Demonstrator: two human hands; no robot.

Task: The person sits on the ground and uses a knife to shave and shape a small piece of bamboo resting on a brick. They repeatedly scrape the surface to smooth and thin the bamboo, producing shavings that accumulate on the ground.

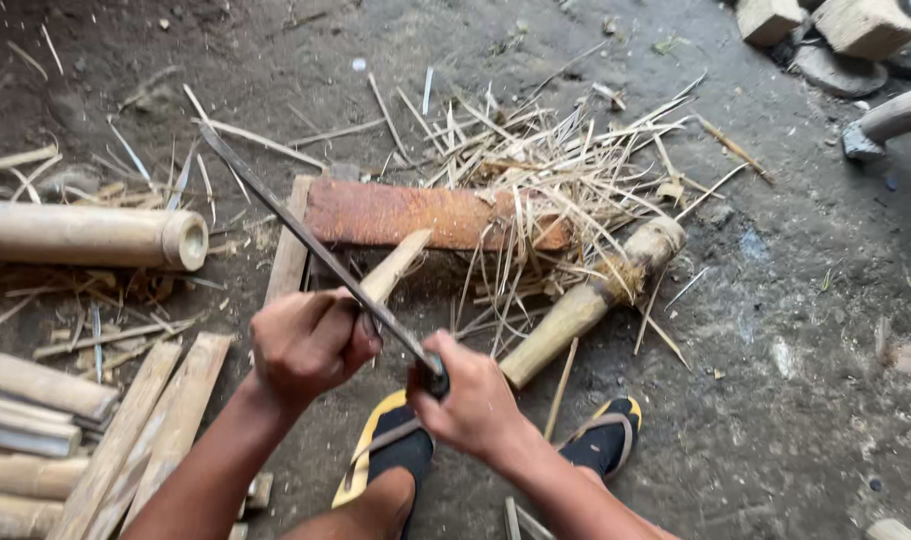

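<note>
The left hand point(311, 345) grips a thin bamboo strip point(391, 268), tilted up so its end meets the blade. The right hand point(471, 405) is closed round the handle of a long knife point(306, 240), laid across the strip. Shavings point(556, 170) pile over a red-brown plank point(416, 215). Bamboo poles point(86, 235) lie on the dirt floor point(796, 330).

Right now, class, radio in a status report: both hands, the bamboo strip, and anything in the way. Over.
Left hand grips bamboo strip. Right hand grips knife, blade laid across strip. Shavings and wood block just beyond.
</note>
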